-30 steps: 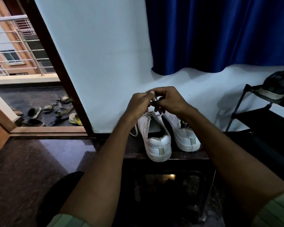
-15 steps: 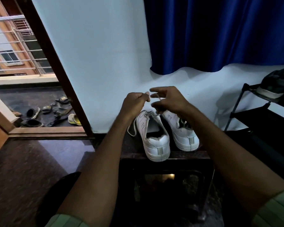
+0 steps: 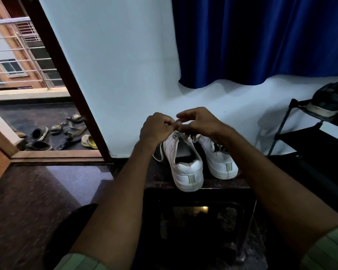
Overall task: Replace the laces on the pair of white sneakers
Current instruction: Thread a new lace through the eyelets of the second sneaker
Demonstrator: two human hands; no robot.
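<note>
Atop dark polished wooden stool (image 3: 219, 185), two smooth white leather sneakers (image 3: 185, 164) are sitting heels outward; above them, left hand (image 3: 156, 129) is curling closed, right hand (image 3: 198, 121) pinching; held lace indiscernible.

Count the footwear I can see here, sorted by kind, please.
White sneakers on the stool: 2
Dark sandals and slides outside the door: about 4, blurry
Yellowish clog outside: 1
Shoe on the black rack: 1, partly cut off
Total: about 8
</note>
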